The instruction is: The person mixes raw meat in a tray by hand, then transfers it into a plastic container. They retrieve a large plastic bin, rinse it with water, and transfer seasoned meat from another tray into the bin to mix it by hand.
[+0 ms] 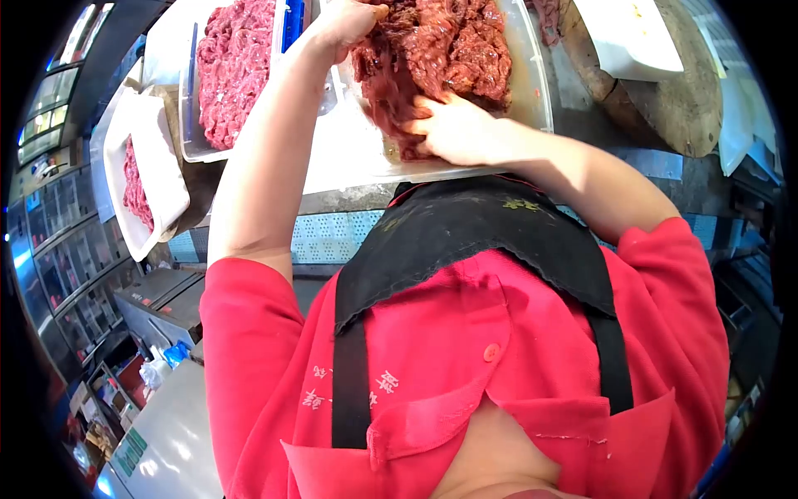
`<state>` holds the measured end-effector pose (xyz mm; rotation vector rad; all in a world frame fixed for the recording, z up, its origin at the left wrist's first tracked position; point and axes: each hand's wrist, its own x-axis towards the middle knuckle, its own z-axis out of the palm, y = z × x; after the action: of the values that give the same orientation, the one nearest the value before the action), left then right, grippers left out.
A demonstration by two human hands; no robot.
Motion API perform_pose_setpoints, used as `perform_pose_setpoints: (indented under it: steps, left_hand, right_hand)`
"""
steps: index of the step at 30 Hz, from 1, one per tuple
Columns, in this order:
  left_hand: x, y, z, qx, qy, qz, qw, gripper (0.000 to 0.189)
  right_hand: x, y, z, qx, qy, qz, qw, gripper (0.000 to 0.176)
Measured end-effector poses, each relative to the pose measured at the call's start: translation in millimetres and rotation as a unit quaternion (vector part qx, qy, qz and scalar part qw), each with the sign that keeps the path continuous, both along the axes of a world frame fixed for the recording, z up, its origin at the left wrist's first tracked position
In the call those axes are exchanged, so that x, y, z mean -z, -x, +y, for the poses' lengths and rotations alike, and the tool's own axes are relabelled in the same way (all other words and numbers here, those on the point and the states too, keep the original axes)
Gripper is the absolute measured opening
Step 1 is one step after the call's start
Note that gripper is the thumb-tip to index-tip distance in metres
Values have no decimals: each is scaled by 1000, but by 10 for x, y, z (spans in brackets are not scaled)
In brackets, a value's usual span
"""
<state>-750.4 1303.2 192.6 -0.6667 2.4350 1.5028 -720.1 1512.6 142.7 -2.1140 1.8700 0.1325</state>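
Observation:
A pile of dark red, wet-looking sliced meat (465, 54) fills a clear plastic tub (532, 62) in front of me. My right hand (453, 133) is pushed into the near side of the pile, its fingers curled round some hanging slices and partly hidden by them. At the tub's left side, my left hand (345, 29) is closed, fingers bent toward the meat. The top of the picture cuts it off, and what it grips is hidden.
Paler red meat (235, 66) fills another tub (189, 125) on the left. Beyond it, a white foam box (158, 158) holds more meat. A round wooden block (665, 108) with a white container (636, 37) on it stands at right. A metal surface (170, 441) lies lower left.

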Motion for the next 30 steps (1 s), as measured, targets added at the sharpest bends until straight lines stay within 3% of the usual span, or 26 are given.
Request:
perform_pose_setpoints:
  steps: [2,4,6,8,10,12,14,15,16,18,20,22,24,25,26,27,28,29,30]
  left_hand:
    - [98,14,-114,37,-53,27,998,27]
    - [36,-6,-91,71,5,51,996,22]
    - [-117,-83,-28,98,103,89,986,23]
    - [-262,-140,39,65,83,68,992,23]
    - [-121,-101,-6,37,62,47,996,24]
    - [323,7,-250,36,51,146,987,20]
    - [295,37,-274,14,37,108,993,23]
    - [306,34,-304,-6,14,119,993,23]
    - [337,-4,-332,-26,-9,125,992,23]
    - [230,-54,-325,-7,-16,124,992,24]
    - [0,-109,-58,-53,88,74,992,31]
    - [95,-107,98,-65,140,44,987,67]
    - [282,-153,221,-146,-100,-11,984,87]
    - [351,-179,333,-185,-109,-51,975,92]
    - [417,-231,459,-226,-119,-91,963,97]
    - [478,-289,546,-245,-158,-85,953,98]
    - [226,-374,735,-303,-248,-102,914,94]
    - [259,-404,811,-304,-260,-99,911,95]
    - [359,-421,834,-303,-272,-92,909,95]
  right_hand:
    - [-10,162,189,105,-102,-222,964,34]
    - [-253,339,177,152,-260,-96,949,29]
    - [-509,520,163,193,-219,-42,956,20]
    - [-381,595,28,239,-84,14,967,18]
    - [-276,444,-214,269,-69,-53,959,18]
    - [125,148,-209,178,77,-152,969,23]
    - [275,-69,-75,174,28,-265,948,27]
    - [324,32,-82,116,-98,-234,960,28]
    - [-45,101,-40,161,-196,-212,944,26]
    - [-362,215,52,208,-259,-92,939,25]
    - [-236,445,63,179,-251,19,951,26]
    - [-227,669,149,263,-2,83,961,32]
    - [-283,762,80,395,39,66,916,52]
    - [-160,831,75,415,35,68,907,75]
    - [-191,843,21,472,-35,-54,879,97]
    - [-136,814,-34,501,-79,-95,856,100]
    - [-79,781,-89,527,-121,-134,830,103]
    - [-123,703,-90,576,-109,-225,778,103]
    - [-90,616,-83,606,-64,-286,740,85]
